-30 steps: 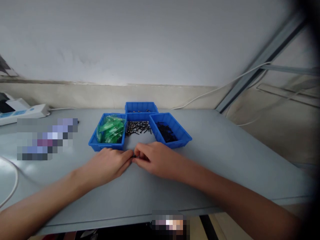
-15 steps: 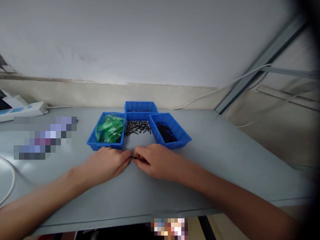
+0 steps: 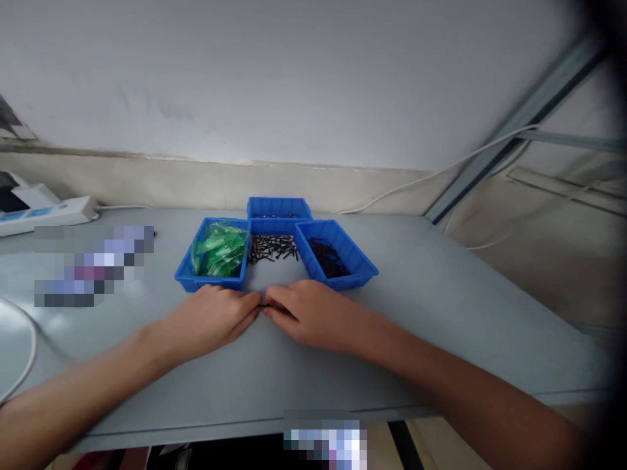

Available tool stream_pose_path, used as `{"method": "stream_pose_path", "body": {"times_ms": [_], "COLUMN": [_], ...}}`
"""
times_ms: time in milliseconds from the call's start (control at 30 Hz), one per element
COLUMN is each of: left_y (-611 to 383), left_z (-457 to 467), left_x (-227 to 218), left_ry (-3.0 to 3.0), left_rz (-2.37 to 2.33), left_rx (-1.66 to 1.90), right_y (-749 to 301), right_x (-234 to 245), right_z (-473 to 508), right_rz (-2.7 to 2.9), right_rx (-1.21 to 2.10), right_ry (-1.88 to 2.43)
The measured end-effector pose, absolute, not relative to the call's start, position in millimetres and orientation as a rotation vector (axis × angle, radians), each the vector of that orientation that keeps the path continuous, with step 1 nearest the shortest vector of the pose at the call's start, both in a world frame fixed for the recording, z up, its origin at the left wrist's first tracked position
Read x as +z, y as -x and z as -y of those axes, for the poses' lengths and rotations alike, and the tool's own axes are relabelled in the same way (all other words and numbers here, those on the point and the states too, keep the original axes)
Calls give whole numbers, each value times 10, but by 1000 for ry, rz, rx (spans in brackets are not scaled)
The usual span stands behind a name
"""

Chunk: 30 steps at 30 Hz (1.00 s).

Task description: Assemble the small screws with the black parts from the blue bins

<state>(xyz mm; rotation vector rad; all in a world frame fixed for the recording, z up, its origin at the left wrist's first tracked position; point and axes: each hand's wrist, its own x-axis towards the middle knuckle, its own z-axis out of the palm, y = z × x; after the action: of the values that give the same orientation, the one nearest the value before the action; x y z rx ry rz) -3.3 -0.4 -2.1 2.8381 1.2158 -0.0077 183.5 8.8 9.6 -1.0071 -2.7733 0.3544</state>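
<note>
My left hand [image 3: 223,316] and my right hand [image 3: 306,313] meet fingertip to fingertip over the grey table, just in front of the blue bins. Between them is a thin black screw-like piece [image 3: 264,305], pinched from both sides; most of it is hidden by fingers. Behind the hands lies a heap of small dark screws [image 3: 274,248]. The left blue bin [image 3: 196,282] holds green pieces in clear plastic bags [image 3: 220,251]. In the right blue bin [image 3: 360,267] are small black parts [image 3: 327,258].
A third blue bin [image 3: 279,226] stands at the back, with small parts inside. At the left are a white power strip [image 3: 68,214], a blurred-out object [image 3: 98,264] and a white cable [image 3: 32,343]. A metal frame post [image 3: 490,153] rises at the right.
The view has shifted slightly, so the bins sit a little farther right. Both hands keep their pinch on the black piece, with barely any movement.
</note>
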Motion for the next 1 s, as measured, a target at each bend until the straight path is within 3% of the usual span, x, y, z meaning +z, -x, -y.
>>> {"method": "stream_pose_path", "body": {"times_ms": [533, 1000], "left_y": [41, 35], "left_z": [7, 55], "left_x": [-17, 18], "left_ry": [-2848, -2906], "left_rz": [-1274, -1117], "left_rx": [-2, 209], "right_y": [-1830, -1827], "right_x": [-7, -76], "right_z": [-115, -146], "right_rz": [2867, 2910], "right_rx": [-4, 112], "right_ry": [1152, 992]}}
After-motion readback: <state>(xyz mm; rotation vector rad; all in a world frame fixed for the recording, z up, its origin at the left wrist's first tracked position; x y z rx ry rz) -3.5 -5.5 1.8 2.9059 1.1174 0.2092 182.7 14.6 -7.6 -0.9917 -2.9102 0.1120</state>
